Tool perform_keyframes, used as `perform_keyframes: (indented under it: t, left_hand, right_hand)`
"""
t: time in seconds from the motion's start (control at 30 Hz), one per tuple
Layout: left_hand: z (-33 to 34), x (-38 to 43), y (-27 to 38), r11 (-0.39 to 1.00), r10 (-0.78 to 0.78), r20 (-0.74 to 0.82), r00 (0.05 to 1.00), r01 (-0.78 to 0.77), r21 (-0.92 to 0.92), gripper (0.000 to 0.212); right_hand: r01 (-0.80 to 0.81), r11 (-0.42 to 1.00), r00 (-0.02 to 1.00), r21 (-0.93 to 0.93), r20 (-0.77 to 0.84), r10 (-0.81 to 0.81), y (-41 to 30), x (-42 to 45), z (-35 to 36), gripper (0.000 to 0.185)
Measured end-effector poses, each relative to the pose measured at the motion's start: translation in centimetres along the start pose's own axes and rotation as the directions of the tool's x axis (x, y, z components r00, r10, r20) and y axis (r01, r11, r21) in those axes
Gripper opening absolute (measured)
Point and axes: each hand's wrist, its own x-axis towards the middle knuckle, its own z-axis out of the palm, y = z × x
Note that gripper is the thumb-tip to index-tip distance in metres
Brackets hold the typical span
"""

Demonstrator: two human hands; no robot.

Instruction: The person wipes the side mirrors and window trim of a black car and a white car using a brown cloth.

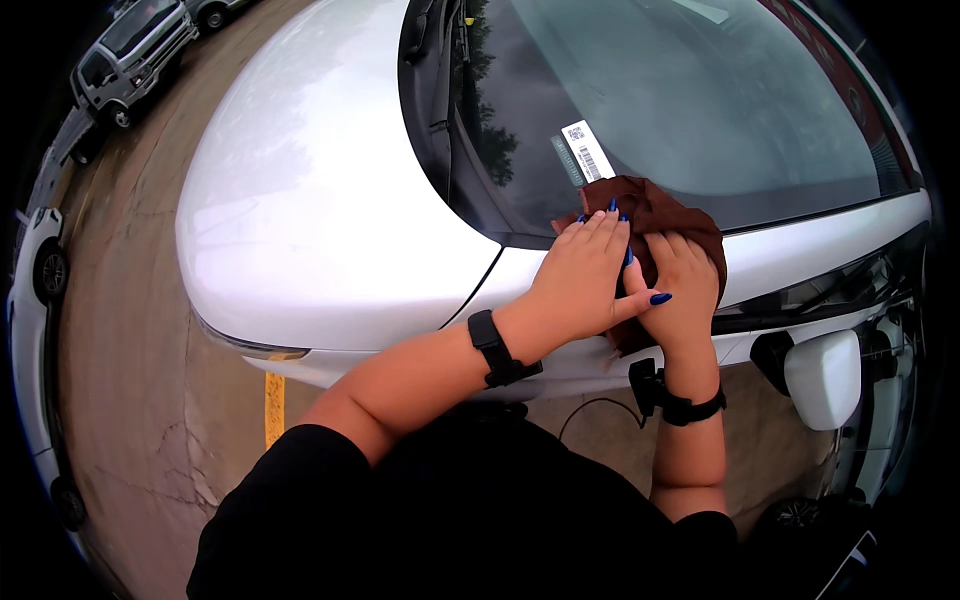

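A dark brown cloth (pixel 675 206) lies bunched over the lower corner of a white car's windshield (pixel 675 112) and the painted edge beside it. My left hand (pixel 585 277) rests on the cloth's left part, palm down, its fingertips with blue nails over the fabric. Close beside it, my right hand (pixel 679 285) has its fingers bent into the cloth, gripping it; their tips are hidden in the folds. Just beyond the cloth, a white paper label (pixel 588 152) bearing a printed code and writing shows at the windshield.
The white hood (pixel 315 187) extends to the left, with a wiper (pixel 452 97) at the windshield's base. A side mirror (pixel 823 379) juts out at the right. A thin cable (pixel 600 401) hangs below my wrists. A truck (pixel 124 67) and other cars stand farther off.
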Motion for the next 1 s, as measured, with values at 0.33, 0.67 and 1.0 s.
perform_keyframes:
  t: [0.33,0.67,1.0]
  left_hand:
    - [-4.3,-4.2,-1.3,0.998,-0.028,0.083,0.996,0.022,0.067,0.086]
    - [-11.1,-12.9,-5.0,0.965,-0.216,0.115,0.970,0.193,0.180,0.099]
    - [-10.4,-12.6,-3.9,0.936,-0.209,-0.036,0.977,0.210,0.282,0.065]
  right_hand:
    - [0.039,0.990,0.989,0.135,-0.148,-0.019,-5.2,-2.0,3.5,0.038]
    - [0.136,0.890,0.991,0.435,-0.067,-0.119,-14.6,-3.4,7.9,0.045]
    - [0.413,0.770,0.898,0.485,-0.080,-0.432,-17.5,-3.0,10.9,0.049]
